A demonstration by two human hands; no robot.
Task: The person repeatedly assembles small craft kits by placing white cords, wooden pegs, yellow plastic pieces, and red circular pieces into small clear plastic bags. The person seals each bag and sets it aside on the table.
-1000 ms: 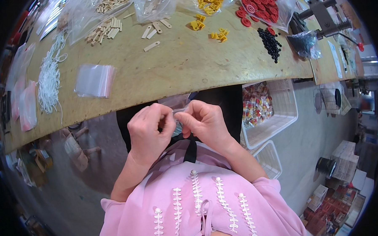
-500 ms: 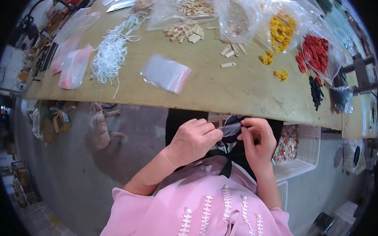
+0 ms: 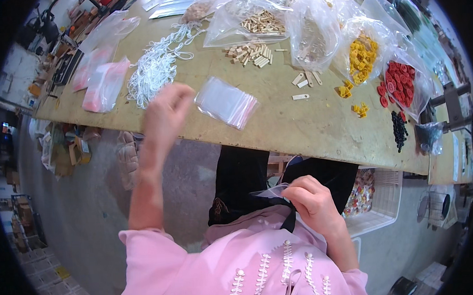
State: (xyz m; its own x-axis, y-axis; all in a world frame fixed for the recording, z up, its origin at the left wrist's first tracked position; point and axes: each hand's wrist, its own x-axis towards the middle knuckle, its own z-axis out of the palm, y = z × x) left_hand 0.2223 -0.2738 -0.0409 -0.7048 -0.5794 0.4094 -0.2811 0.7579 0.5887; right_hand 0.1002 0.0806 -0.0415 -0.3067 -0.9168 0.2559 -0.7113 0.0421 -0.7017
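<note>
My blurred left hand (image 3: 169,111) (its grip I cannot tell) hangs past the front edge of the worn olive tabletop (image 3: 320,124), open room at four o'clock, tangled white string (image 3: 151,72) at eleven; my right hand (image 3: 313,199) pinches a thin clear plastic bag (image 3: 269,192) at its nine o'clock.

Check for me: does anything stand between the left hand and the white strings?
Nothing visible does. The blurred left hand overlaps the lower edge of the white strings in this view; whether they touch is unclear. The stacked clear bags lie to the right, not between them.
</note>
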